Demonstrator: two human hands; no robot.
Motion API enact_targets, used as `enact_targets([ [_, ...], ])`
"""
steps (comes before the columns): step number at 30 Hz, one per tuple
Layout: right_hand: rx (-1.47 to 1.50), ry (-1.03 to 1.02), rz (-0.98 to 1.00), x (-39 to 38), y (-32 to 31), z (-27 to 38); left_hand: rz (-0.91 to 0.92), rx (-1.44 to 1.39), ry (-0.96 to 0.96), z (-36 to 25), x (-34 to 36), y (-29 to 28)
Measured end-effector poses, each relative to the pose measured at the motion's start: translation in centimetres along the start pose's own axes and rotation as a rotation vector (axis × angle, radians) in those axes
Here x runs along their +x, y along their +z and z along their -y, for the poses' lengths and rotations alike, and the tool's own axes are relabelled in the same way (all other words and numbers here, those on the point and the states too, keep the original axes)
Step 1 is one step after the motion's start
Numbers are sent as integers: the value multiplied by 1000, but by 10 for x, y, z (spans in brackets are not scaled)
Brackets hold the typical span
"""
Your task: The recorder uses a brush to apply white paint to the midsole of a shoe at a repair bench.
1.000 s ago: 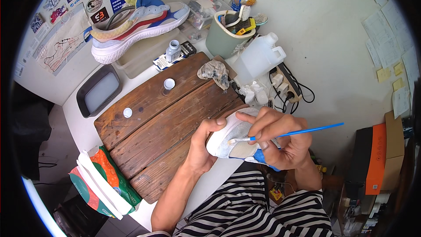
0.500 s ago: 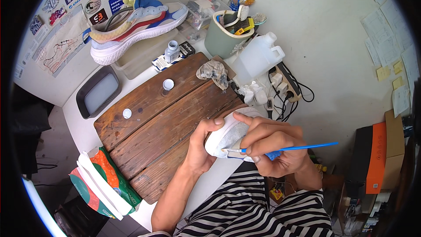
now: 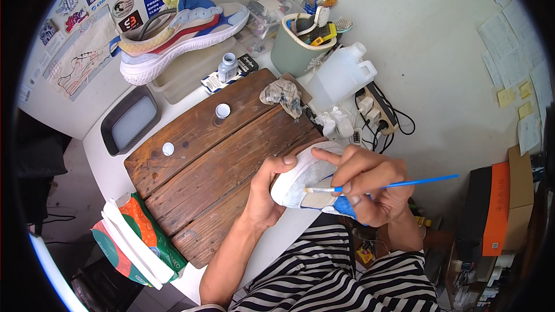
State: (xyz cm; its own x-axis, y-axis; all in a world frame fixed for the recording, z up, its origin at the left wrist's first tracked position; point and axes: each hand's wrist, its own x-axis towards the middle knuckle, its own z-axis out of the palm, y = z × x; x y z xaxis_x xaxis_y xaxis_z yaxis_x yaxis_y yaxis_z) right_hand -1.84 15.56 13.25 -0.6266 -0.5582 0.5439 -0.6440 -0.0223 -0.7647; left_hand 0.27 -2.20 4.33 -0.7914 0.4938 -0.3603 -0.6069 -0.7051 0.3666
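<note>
My left hand [image 3: 264, 193] is closed around the toe end of a white, grey and blue sneaker [image 3: 296, 180], with the thumb on its light upper. In my right hand [image 3: 378, 184] is a thin paintbrush [image 3: 423, 180] with a blue handle, pinched between the fingers. The bristles lie against the grey toe panel, above a cream mesh patch. One extended right finger rests near the shoe's pale edge. The heel part of the shoe is hidden behind my right hand.
A wooden board [image 3: 202, 196] on the white table carries white caps [image 3: 222, 110] and a stained rag [image 3: 282, 96]. Behind it stand an uncapped bottle [image 3: 228, 68], a second sneaker [image 3: 185, 40], a tool bucket [image 3: 289, 52] and a jug [image 3: 341, 75]. Cables trail from a power strip [image 3: 378, 107].
My right hand has shifted slightly right and up. The brush tip has moved from the panel's lower edge up and right across the grey panel. My left hand keeps its hold.
</note>
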Motion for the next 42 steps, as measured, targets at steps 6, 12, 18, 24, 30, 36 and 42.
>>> enact_targets([
  [6,-123,-74,147,5,4,8,-21,-28,5,1,1,-3],
  [12,-125,-49,104,3,0,3,-3,-24,-11,2,3,-8],
  [18,104,3,-42,10,-8,-10,-11,-27,-12,0,3,-10],
  [24,148,326,-56,60,-21,-54,101,-26,5,-4,3,-12],
  [30,124,458,161,88,15,-143,-26,80,-14,-5,3,-9],
  [36,-41,380,278,103,40,-174,-2,59,-25,-7,4,-13],
  [42,-80,417,278,106,39,-179,20,51,-9,-9,4,-9],
])
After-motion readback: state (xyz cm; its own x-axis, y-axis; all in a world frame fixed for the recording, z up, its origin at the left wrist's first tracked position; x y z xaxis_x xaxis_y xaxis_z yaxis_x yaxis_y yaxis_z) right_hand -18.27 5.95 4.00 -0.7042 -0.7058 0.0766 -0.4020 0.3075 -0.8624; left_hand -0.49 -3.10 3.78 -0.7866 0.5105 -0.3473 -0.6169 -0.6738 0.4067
